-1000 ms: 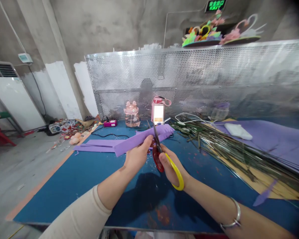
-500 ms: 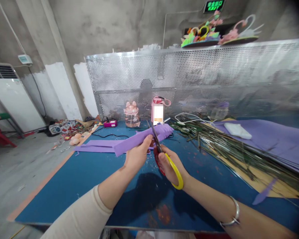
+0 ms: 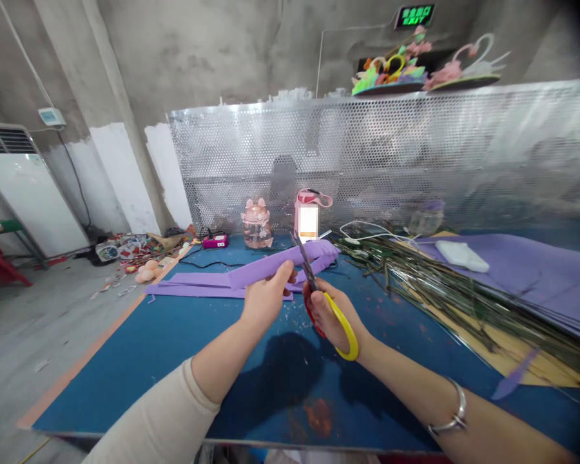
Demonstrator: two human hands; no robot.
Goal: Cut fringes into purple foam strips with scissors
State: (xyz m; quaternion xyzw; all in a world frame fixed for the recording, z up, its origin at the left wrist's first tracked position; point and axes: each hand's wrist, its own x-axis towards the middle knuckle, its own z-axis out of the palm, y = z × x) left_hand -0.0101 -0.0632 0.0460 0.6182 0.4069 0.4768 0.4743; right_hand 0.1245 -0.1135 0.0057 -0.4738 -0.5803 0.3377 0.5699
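The blue bench (image 3: 174,361) is partly covered, towards its right, by a purple sheet (image 3: 536,264) and a heap of dark stems (image 3: 439,283). Loose purple strips (image 3: 207,279) are laid flat behind the left hand (image 3: 268,299). Above the bench, a fringed strip (image 3: 263,266) is pinched by that hand's closed fingers. The scissors (image 3: 311,276), blades set across it, are gripped by the right hand's (image 3: 333,328) curled fingers.

Strip (image 3: 261,267) purple; scissors (image 3: 313,280) yel., red & gry; tabletop (image 3: 130,367) blue w/ org. blotches (image 3: 319,415)
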